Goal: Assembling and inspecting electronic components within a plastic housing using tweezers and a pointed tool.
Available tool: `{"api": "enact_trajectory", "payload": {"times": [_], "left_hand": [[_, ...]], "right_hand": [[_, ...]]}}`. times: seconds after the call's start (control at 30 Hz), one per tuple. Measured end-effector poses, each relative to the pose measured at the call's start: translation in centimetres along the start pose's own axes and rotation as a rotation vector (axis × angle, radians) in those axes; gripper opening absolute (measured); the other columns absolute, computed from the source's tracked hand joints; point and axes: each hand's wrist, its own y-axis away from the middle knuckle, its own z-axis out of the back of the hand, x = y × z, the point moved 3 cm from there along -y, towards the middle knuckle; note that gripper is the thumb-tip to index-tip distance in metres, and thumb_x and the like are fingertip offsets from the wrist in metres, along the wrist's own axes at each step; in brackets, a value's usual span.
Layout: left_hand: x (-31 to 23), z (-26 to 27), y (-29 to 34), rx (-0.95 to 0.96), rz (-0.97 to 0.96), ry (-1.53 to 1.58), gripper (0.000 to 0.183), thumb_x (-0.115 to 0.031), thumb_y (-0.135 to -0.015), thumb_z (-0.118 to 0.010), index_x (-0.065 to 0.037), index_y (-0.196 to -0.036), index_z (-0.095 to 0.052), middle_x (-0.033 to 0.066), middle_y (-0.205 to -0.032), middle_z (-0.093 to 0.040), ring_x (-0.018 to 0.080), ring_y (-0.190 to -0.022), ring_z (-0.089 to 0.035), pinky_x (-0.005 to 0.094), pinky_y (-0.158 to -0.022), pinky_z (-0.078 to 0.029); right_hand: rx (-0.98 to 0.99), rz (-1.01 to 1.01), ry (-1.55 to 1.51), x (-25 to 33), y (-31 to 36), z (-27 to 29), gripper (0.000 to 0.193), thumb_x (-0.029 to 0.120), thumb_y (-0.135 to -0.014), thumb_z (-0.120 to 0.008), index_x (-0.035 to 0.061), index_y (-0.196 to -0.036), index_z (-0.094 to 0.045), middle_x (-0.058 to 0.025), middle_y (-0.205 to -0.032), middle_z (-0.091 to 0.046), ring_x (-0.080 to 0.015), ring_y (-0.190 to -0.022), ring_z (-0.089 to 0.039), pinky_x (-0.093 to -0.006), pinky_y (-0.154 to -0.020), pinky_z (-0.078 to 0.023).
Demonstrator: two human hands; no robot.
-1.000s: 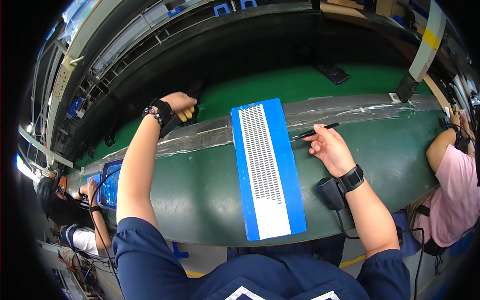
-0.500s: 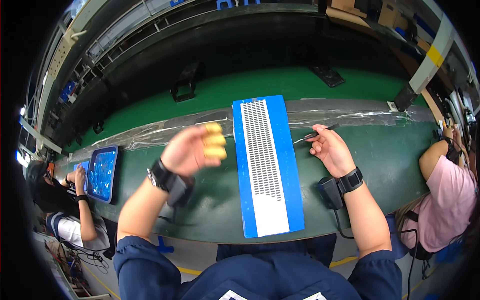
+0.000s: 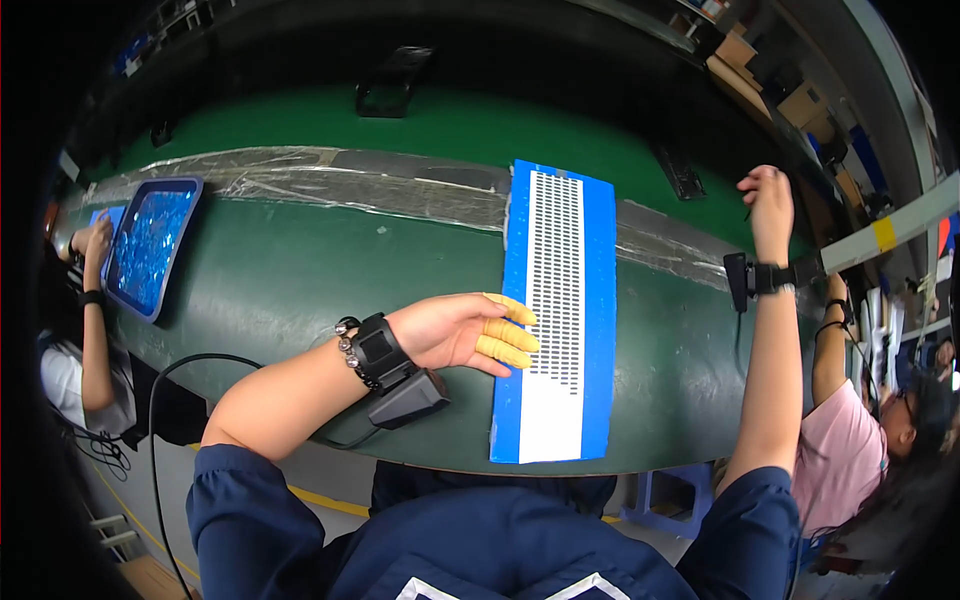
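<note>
A long blue board [image 3: 508, 400] lies on the green bench, with a white strip [image 3: 550, 420] down its middle. Rows of small dark oblong pieces or marks cover most of the strip; its near end is plain white. My left hand [image 3: 450, 335], with yellow finger cots on several fingers, is open, its fingertips over the board's left side; whether they touch it I cannot tell. Far to the right, my right hand [image 3: 768, 205] is raised with curled fingers beside the green belt. A small dark bit of the tweezers shows under those fingers.
A dark tray [image 3: 152, 250] of shiny blue pieces stands at the left, near a co-worker's hand [image 3: 100, 238]. Black frame-like parts [image 3: 392, 85] lie on the green belt [image 3: 290, 110]. A grey post [image 3: 900, 225] and a person in pink [image 3: 845, 450] are at the right.
My right hand has swung away from the board, forward and to the right. My left hand has come to the board's left side. The whole view has turned.
</note>
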Motion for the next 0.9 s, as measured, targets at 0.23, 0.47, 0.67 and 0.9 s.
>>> {"api": "enact_trajectory", "payload": {"times": [0.23,0.47,0.67,0.9], "left_hand": [[0.3,-0.4,0.1,-0.068,-0.005,-0.121,0.029,-0.020,-0.087,-0.038,-0.002,-0.109,-0.045,0.0154,-0.102,-0.055,0.0236,-0.093,-0.055,0.0345,-0.078,-0.045],[0.5,-0.3,0.3,-0.077,-0.033,-0.115,0.027,-0.018,-0.087,-0.036,-0.003,-0.108,-0.046,0.0143,-0.100,-0.056,0.0222,-0.090,-0.057,0.0326,-0.076,-0.046],[0.2,-0.6,0.3,-0.076,-0.019,-0.130,0.027,-0.017,-0.086,-0.038,-0.003,-0.107,-0.046,0.0150,-0.099,-0.056,0.0233,-0.092,-0.057,0.0332,-0.077,-0.046],[0.9,-1.5,1.5,-0.081,-0.029,0.011,0.063,-0.055,-0.082,-0.028,-0.006,-0.121,-0.033,0.0245,-0.111,-0.047,0.0361,-0.099,-0.051,0.0432,-0.077,-0.046]], "right_hand": [[0.476,-0.278,0.892,-9.4,-5.3,-4.6,0.074,0.058,-0.070,-0.051,-0.0120,-0.094,-0.051,-0.0298,-0.097,-0.053,-0.0369,-0.098,-0.050,-0.0375,-0.083,-0.039],[0.477,-0.279,0.772,-9.3,-3.8,-7.7,0.060,0.041,-0.055,-0.073,-0.0063,-0.084,-0.049,-0.0151,-0.080,-0.055,-0.0216,-0.075,-0.054,-0.0309,-0.069,-0.042],[0.320,0.026,0.681,-3.0,-2.2,-7.4,0.050,0.028,-0.051,-0.076,-0.0003,-0.071,-0.040,-0.0070,-0.070,-0.048,-0.0162,-0.065,-0.044,-0.0254,-0.064,-0.040],[0.594,0.184,-0.066,9.3,7.8,-6.5,0.049,0.014,-0.047,-0.072,0.0089,-0.070,-0.030,-0.0118,-0.108,-0.049,-0.0154,-0.095,-0.043,-0.0277,-0.087,-0.029]]}}
